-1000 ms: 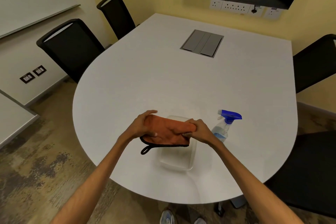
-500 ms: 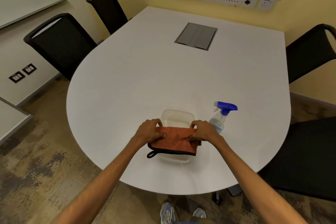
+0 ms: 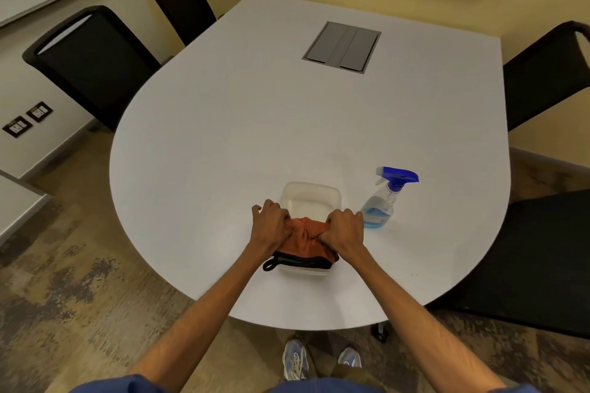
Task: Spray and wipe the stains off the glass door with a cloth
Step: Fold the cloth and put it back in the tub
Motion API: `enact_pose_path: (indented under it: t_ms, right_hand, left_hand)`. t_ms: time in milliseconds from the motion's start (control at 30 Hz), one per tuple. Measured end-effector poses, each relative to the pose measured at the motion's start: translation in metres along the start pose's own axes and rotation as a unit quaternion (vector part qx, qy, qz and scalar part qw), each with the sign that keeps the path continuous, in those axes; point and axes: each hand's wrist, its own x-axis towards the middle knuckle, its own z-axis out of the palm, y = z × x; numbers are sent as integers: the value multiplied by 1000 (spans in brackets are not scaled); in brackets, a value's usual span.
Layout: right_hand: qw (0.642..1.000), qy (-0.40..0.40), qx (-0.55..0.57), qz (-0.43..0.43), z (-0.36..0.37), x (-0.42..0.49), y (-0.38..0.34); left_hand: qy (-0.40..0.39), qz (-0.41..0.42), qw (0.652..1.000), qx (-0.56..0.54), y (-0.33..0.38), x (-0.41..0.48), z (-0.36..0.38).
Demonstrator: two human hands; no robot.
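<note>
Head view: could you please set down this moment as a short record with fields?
left hand: grips the cloth at its left end
right hand: grips the cloth at its right end
cloth: orange with a black edge, bunched between both hands, over the tub
tub: clear plastic, on the table, near its front edge
spray bottle: upright on the table, right of the tub, blue trigger

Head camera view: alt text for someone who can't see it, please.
The left hand and right hand grip a bunched orange cloth with black trim over a clear plastic tub on a white rounded table. A blue-triggered clear spray bottle stands right of it.
</note>
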Motion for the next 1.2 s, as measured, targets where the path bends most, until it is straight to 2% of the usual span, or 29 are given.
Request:
enact_pose_path:
  t_ms: [233,567,867,1200]
  right_hand:
    - [999,24,-29,-21,29,-2,-3]
    - [998,-3,-61,-8,59,-14,5]
    - [996,1,-69,-49,67,-21,9]
    - [998,-1,-55,-31,69,-24,11]
  left_hand:
    - [14,15,1000,6,3,-4,14]
    - [13,39,998,45,12,-8,34]
    - [-31,74,994,72,15,-6,52]
    - [-107,95,982,127,10,-5,55]
